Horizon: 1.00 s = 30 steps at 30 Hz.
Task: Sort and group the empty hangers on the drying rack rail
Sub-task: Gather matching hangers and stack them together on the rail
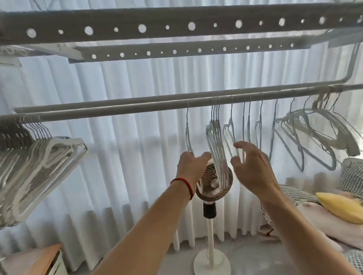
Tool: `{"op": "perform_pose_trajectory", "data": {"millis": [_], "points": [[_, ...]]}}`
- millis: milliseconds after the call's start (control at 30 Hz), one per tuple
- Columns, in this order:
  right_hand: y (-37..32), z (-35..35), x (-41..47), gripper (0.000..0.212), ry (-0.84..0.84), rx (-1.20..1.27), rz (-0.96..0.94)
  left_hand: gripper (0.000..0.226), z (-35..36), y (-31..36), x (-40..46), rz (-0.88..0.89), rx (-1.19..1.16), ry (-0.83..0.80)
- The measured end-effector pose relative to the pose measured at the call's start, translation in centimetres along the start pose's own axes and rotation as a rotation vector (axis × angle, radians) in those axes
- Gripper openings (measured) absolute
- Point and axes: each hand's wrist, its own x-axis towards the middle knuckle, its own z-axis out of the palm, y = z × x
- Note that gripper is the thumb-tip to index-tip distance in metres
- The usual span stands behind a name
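A grey rail (pixel 132 110) runs across the view. A tight bundle of several white hangers (pixel 29 168) hangs at its left end. A small cluster of white hangers (pixel 215 139) hangs at the middle, with a single hanger (pixel 188 134) just left of it. Loose hangers (pixel 259 132) are spread to the right, and a tangled group (pixel 325 137) sits at the far right. My left hand (pixel 191 164) touches the single hanger and the middle cluster's left side. My right hand (pixel 251 165) has spread fingers against the loose hangers right of the cluster.
Two perforated rack bars (pixel 169 25) run overhead. A standing fan (pixel 211 184) is right behind the hands, before white curtains. A bed with checkered bedding and a yellow pillow (pixel 342 207) lies at the right. A box (pixel 48 271) stands at lower left.
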Motion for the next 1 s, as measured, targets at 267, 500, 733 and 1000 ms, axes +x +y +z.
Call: {"op": "perform_pose_trajectory", "data": {"millis": [267, 500, 733, 1000], "points": [[2.5, -0.8, 4.6, 0.052, -0.106, -0.05, -0.038, 0.022, 4.2, -0.4, 1.6, 0.024, -0.083, 0.101], [3.0, -0.5, 6.3, 0.05, -0.199, -0.142, 0.008, 0.028, 6.0, 0.5, 2.0, 0.029, -0.063, -0.068], [3.4, -0.5, 8.3, 0.025, -0.197, 0.002, 0.131, 0.028, 7.8, 1.7, 1.8, 0.035, -0.11, -0.151], [3.8, 0.0, 9.0, 0.033, -0.163, 0.444, 0.335, 0.02, 6.5, 2.2, 2.4, -0.149, -0.385, -0.293]]}}
